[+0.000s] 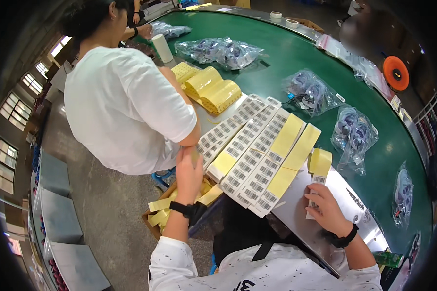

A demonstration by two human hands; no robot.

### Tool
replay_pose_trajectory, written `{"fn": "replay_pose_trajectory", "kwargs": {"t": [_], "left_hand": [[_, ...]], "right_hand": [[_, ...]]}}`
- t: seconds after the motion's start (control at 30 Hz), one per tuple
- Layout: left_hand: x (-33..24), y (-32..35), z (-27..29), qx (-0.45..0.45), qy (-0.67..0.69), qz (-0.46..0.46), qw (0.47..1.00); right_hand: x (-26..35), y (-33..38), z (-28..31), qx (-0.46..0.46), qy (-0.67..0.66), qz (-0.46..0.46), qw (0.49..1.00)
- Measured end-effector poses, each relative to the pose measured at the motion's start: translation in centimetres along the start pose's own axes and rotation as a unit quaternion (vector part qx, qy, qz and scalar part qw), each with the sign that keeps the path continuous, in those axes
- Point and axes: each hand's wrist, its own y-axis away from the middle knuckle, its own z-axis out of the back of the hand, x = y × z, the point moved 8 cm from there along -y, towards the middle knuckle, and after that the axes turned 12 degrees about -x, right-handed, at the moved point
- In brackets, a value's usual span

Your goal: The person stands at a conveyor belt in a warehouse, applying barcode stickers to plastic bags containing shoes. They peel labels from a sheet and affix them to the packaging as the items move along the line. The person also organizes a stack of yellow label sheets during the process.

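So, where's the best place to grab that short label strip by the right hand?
Probably by the curled yellow end of the short label strip, coming from the right: that end appears to bulge up, giving something to pinch, while longer label strips lie close on its left.

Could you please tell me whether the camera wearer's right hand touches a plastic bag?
No, the right hand is at a label strip on the metal ledge, apart from the plastic bags.
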Motion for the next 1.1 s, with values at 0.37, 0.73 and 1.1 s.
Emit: {"fn": "replay_pose_trajectory", "kwargs": {"t": [0.37,0.73,1.1], "left_hand": [[6.0,-2.1,0.8,-0.006,0.025,0.081,0.996],[2.1,-0.6,-2.1,0.114,0.389,0.375,0.833],[0.2,-1.9,-3.4,0.096,0.305,0.265,0.91]], "right_hand": [[6.4,-8.1,-1.3,-0.072,-0.098,0.04,0.992],[13.3,-21.5,-12.8,-0.11,-0.191,0.154,0.963],[10.5,-22.8,-12.7,-0.088,-0.129,0.086,0.984]]}}
